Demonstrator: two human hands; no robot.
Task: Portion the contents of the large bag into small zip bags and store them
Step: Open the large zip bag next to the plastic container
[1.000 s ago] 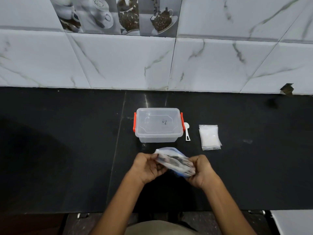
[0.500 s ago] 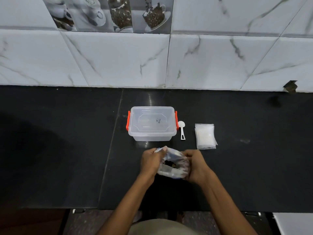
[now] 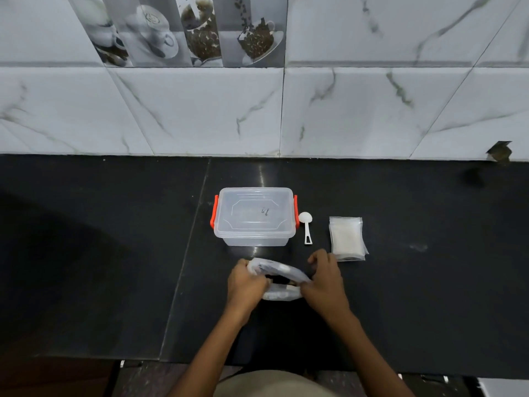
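- The large bag (image 3: 282, 279) lies on the black counter (image 3: 114, 267) just in front of the lidded clear box (image 3: 254, 215).
- The left hand (image 3: 248, 283) and right hand (image 3: 325, 277) each pinch an end of its mouth — apparently pulling it open.
- Right of the box: a white scoop (image 3: 306, 226), then the stack of small zip bags (image 3: 347, 238) — seemingly untouched.
- Early stage: nothing portioned, nothing stored, box still closed.

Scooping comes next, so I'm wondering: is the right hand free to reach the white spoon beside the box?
Probably not yet: the right hand is gripping the large bag along with the left hand. Otherwise the path to the white spoon looks clear.
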